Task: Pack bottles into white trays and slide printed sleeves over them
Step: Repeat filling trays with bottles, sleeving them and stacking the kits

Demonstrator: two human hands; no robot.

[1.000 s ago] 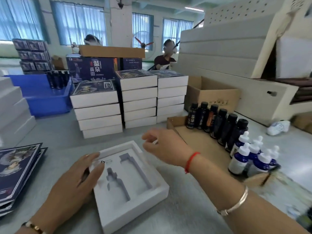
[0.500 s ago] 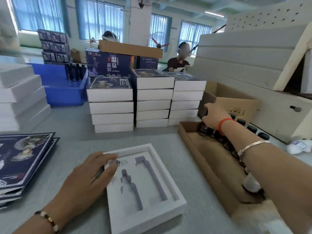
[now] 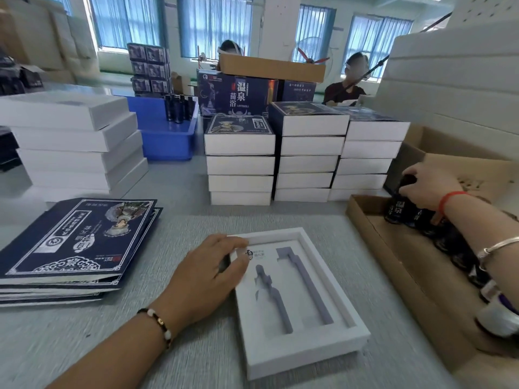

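A white tray (image 3: 297,352) with two shaped, unfilled cut-outs lies on the grey table in front of me. My left hand (image 3: 205,273) rests on the tray's near-left corner, fingers relaxed. At the right, my right hand (image 3: 427,183) grips the cap of a dark bottle (image 3: 397,206), the first in a row of dark bottles standing in a flat cardboard box (image 3: 393,254). White-capped dropper bottles (image 3: 500,315) stand at the near end of that row. A pile of printed navy sleeves (image 3: 73,242) lies flat on the left.
Three stacks of sleeved boxes (image 3: 306,153) stand behind the tray. Plain white trays (image 3: 75,147) are stacked at the left, next to a blue bin (image 3: 168,138) holding dark bottles. Big white foam slabs and an open carton (image 3: 460,153) fill the right. Two people sit at the back.
My right hand went from above the tray over to the cardboard box and closed on the first dark bottle. My left hand stayed on the tray's corner.
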